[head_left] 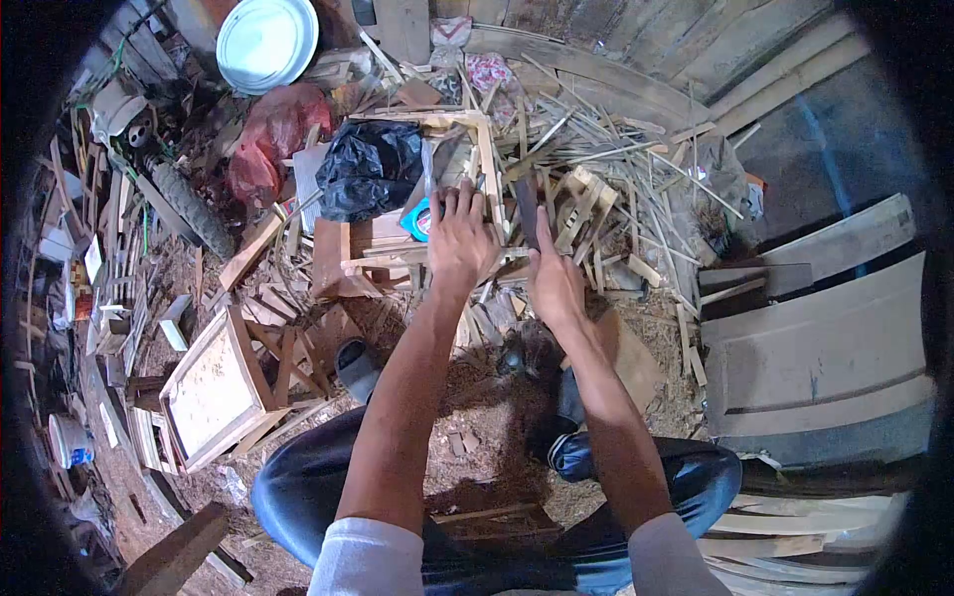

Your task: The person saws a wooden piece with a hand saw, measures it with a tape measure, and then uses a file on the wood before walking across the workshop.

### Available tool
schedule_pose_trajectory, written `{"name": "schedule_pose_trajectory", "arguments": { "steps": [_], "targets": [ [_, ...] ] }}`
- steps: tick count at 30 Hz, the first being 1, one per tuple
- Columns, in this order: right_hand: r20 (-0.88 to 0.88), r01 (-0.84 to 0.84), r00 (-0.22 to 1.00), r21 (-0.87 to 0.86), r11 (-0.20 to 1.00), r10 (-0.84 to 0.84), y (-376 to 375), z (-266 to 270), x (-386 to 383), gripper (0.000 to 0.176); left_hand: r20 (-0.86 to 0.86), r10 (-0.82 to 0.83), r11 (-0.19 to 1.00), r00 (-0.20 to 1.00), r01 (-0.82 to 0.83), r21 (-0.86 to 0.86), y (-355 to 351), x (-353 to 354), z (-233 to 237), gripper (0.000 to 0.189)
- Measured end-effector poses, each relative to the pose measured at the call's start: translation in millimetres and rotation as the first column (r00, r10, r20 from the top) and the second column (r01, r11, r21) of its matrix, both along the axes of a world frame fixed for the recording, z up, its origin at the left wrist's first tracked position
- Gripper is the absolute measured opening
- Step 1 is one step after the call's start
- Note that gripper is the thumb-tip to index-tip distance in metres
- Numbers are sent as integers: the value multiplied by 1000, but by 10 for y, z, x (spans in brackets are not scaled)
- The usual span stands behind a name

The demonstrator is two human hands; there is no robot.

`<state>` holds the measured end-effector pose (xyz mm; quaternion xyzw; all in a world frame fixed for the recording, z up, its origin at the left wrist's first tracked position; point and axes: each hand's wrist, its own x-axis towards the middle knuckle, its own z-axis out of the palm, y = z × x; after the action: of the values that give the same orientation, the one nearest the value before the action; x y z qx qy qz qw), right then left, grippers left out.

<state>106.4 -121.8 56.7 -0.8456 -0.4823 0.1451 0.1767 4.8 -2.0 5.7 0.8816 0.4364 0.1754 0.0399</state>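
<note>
My left hand (461,238) lies over the near side of a wooden frame (486,159), its fingers stretched forward and slightly apart. Just left of those fingers is a small bright blue, round-cornered item (417,221) of a kind I cannot make out. My right hand (555,286) is closed around the lower end of a dark flat blade (527,211), with the index finger reaching up along it. The blade points away from me, beside the frame's right side. A black plastic bag (370,167) rests on the frame's left part.
Thin wood strips (636,169) are heaped beyond and right of my hands. A small wooden stool-like piece (214,387) lies tipped at left. Curved boards (825,338) lean at right. A white basin (266,45) and a red bag (273,144) are at the back left.
</note>
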Motion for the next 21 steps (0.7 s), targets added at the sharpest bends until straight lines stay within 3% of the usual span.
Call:
{"name": "schedule_pose_trajectory", "arguments": {
  "steps": [1, 2, 5, 8, 15, 17, 21],
  "targets": [
    [-2, -15, 1000, -12, 1000, 15, 27, -56, -4, 65, 33, -8, 1000, 999, 9, -26, -8, -3, 14, 47],
    [23, -29, 999, 84, 996, 27, 49, -95, -22, 65, 53, -3, 1000, 999, 4, -7, -11, 3, 22, 46],
    [-28, -4, 1000, 24, 1000, 4, 44, -119, -11, 66, -30, 13, 998, 999, -15, -58, -23, 2, 63, 50],
    [-16, -39, 999, 122, 992, 41, -18, -169, -34, 66, -20, 10, 998, 1000, -11, -54, -20, -3, 72, 50],
    [46, -51, 998, 133, 990, 45, 41, -193, -61, 67, 19, 8, 1000, 1000, -8, -16, -11, 12, 44, 47],
    [34, -41, 999, 25, 999, 41, 30, -156, -69, 68, 24, 6, 1000, 1000, -6, -17, -11, 8, 19, 46],
    [112, -107, 988, 7, 994, 105, -68, -171, -175, 82, 42, 23, 1000, 999, -23, -11, -77, 38, -29, 46]
  ]
}}
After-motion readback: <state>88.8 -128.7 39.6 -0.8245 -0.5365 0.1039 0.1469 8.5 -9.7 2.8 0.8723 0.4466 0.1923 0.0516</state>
